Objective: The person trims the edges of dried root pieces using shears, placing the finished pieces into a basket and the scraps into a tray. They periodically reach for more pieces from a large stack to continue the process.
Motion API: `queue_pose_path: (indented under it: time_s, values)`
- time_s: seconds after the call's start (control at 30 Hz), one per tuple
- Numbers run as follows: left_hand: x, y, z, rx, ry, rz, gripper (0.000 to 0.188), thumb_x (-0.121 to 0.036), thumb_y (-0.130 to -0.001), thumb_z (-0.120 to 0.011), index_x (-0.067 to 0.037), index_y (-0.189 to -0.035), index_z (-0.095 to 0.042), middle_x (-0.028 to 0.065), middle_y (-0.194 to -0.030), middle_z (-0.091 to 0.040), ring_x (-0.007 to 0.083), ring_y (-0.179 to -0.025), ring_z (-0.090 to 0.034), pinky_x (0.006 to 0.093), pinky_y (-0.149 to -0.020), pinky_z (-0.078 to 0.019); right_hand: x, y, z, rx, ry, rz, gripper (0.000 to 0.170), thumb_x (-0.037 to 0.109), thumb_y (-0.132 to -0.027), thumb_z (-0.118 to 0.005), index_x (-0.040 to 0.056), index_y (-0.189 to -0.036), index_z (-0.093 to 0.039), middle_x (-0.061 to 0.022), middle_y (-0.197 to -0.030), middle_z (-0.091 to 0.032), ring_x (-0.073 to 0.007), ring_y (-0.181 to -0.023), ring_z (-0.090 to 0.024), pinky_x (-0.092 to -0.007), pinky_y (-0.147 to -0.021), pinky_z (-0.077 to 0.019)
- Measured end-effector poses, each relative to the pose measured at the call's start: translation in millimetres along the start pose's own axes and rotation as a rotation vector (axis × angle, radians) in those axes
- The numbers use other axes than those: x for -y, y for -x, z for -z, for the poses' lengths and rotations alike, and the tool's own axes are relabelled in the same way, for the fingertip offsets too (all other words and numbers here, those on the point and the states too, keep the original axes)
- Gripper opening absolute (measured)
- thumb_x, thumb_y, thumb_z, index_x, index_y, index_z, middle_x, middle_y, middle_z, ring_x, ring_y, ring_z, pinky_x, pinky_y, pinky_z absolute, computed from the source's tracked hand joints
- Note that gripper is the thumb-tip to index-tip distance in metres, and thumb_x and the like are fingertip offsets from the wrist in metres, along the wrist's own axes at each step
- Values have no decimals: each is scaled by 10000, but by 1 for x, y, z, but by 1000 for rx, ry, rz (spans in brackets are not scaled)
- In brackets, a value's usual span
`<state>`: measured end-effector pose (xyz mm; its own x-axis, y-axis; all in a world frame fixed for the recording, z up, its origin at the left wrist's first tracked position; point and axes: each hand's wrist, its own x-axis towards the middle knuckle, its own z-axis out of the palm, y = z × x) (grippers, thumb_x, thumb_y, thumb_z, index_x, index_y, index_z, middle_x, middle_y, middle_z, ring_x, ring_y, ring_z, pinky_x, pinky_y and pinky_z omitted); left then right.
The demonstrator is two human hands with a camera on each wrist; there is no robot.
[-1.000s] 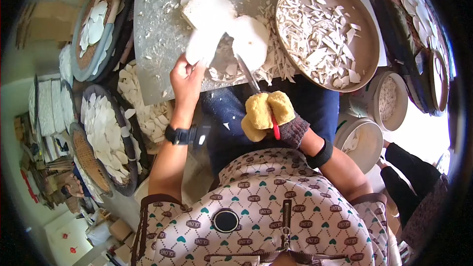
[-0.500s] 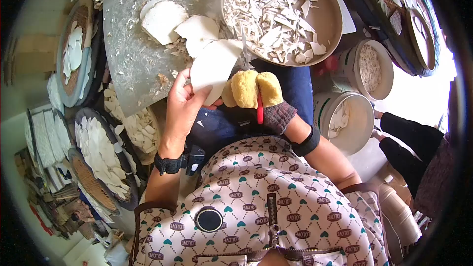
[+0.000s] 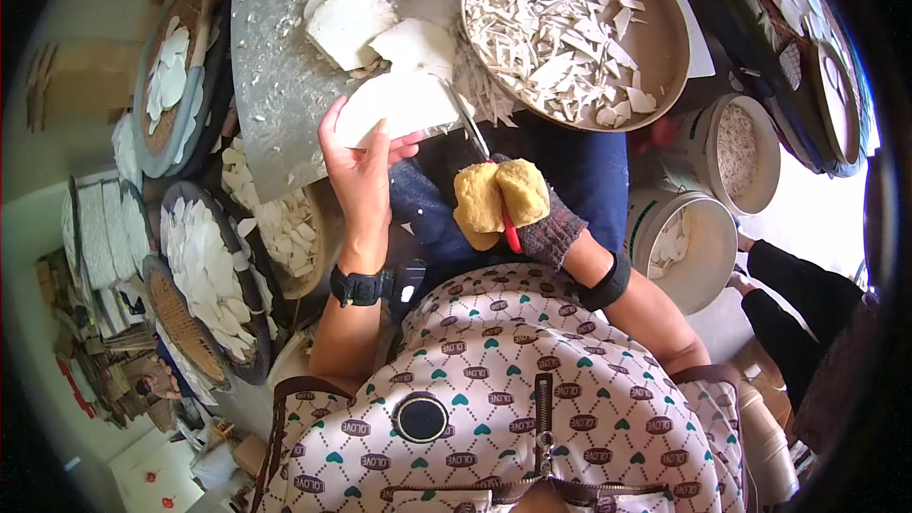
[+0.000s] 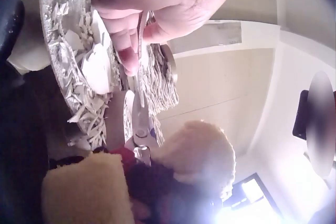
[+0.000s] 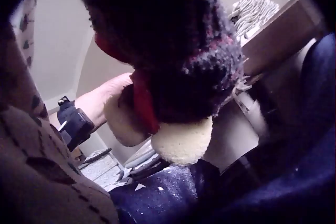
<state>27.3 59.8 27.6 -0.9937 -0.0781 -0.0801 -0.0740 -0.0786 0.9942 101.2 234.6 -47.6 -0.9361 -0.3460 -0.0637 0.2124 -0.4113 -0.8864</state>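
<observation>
My bare left hand (image 3: 361,176) pinches a thin, flat white sheet (image 3: 404,100) with a rounded edge, thumb on top and fingers beneath. In the left wrist view this sheet shows edge-on, its far end at the scissors' blades. My right hand (image 3: 527,218), in a dark knit glove with thick yellow foam pads (image 3: 480,198) on its fingers, grips red-handled scissors (image 4: 140,132). Their metal blades reach the sheet's right edge in the head view. Behind it, other white pieces (image 3: 351,28) lie on the grey board (image 3: 271,123). The glove hides most of the scissors' handles.
A round tray (image 3: 670,47) of white offcuts stands at the board's right. Buckets (image 3: 698,271) with scraps sit below it. Woven trays (image 3: 204,266) of white pieces line the left, and a person's dark-clothed legs (image 3: 788,266) show at right.
The white sheet has turned in my left hand from a steep slant to lying more level, moving away from my body. The scissors stay beside its right edge. The head view has shifted.
</observation>
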Motion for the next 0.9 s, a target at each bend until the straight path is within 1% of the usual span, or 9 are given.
queue_pose_path:
  time_s: [0.1,0.23,0.43,0.57,0.63,0.7,0.77,0.83,0.9]
  values:
    - [-4,-2,9,34,-27,-8,475,-7,-864,-481,-34,-1264,-226,198,-1033,-542,250,-698,-639,277,-592,-540,-2,-3,-5,28,111,61,282,194,-784,-634,65,-1020,-548,-82,-985,-596,-207,-917,-582,-291,-841,-454]
    - [-12,-2,18,107,-43,40,482,-23,-864,-493,-43,-1275,-243,181,-1003,-560,238,-701,-638,263,-592,-534,-12,-9,-6,15,-240,-70,277,184,-783,-623,66,-1019,-540,-81,-989,-593,-215,-919,-578,-296,-841,-453]
    - [5,-3,24,-52,31,-56,521,-48,-869,-490,-74,-1306,-209,177,-997,-565,214,-732,-626,282,-604,-537,-3,-10,-12,153,45,-15,244,75,-887,-487,13,-1122,-473,-104,-1096,-545,-201,-1021,-546,-328,-914,-443]
    - [11,-6,27,-104,76,-53,546,-32,-866,-481,-84,-1317,-178,182,-1034,-559,200,-767,-618,296,-603,-549,-7,-9,-19,177,169,61,269,90,-863,-539,16,-1115,-480,-92,-1080,-553,-184,-1000,-554,-321,-897,-455]
    - [8,-9,34,-44,75,-21,559,-22,-861,-481,-79,-1321,-169,182,-1051,-558,199,-774,-621,294,-594,-554,-5,-12,-23,113,-55,-69,294,135,-820,-582,32,-1083,-500,-92,-1037,-572,-200,-959,-567,-312,-859,-463]
    - [3,-12,39,55,75,19,570,-28,-859,-486,-73,-1328,-165,176,-1037,-569,197,-762,-626,294,-585,-555,-1,-16,-29,-2,-791,-395,334,221,-752,-638,60,-1025,-534,-100,-959,-607,-243,-892,-589,-299,-792,-471]
    - [1,-10,39,57,68,60,569,-34,-858,-489,-65,-1331,-173,168,-1017,-581,198,-749,-632,294,-579,-557,-4,-20,-22,69,-4,-90,320,221,-742,-644,60,-999,-543,-101,-933,-610,-254,-874,-592,-306,-771,-479]
    - [0,-11,39,54,57,83,558,-41,-857,-491,-57,-1328,-190,160,-983,-596,202,-729,-638,293,-577,-558,-2,-22,-21,122,416,30,286,175,-782,-604,47,-1025,-524,-101,-968,-591,-235,-908,-581,-313,-806,-474]
    - [-1,-13,41,63,74,102,554,-41,-855,-495,-54,-1324,-199,162,-982,-595,202,-740,-637,291,-579,-558,-1,-20,-22,157,463,-28,254,104,-850,-540,26,-1086,-488,-99,-1041,-562,-198,-976,-561,-318,-875,-461]
